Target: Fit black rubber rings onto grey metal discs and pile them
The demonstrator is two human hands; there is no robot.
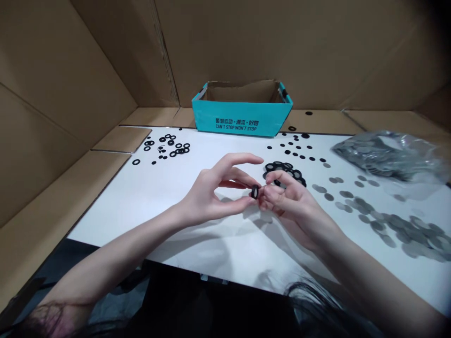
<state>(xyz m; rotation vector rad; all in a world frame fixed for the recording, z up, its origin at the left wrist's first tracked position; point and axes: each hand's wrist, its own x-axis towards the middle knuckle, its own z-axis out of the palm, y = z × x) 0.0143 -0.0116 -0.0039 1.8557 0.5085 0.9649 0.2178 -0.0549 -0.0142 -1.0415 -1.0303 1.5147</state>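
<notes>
Above the white table, my left hand (pixel 211 192) pinches a small black ring (pixel 254 191) with a pale grey centre between thumb and fingers. The ring is held tilted nearly on edge. Close against it, the fingers of my right hand (pixel 294 204) are drawn together, and I cannot make out what is in them, if anything. Just behind the right hand lies a pile of black rings with grey centres (pixel 299 174), partly hidden by the fingers. Loose grey discs (pixel 398 227) are spread to the right of that hand.
A turquoise box (pixel 243 117) stands at the back. Black rings (pixel 171 142) lie scattered at the left, small black discs (pixel 296 154) at the back right. A clear plastic bag (pixel 384 155) of grey discs sits at the right. Cardboard walls (pixel 264 42) enclose the table (pixel 130 197).
</notes>
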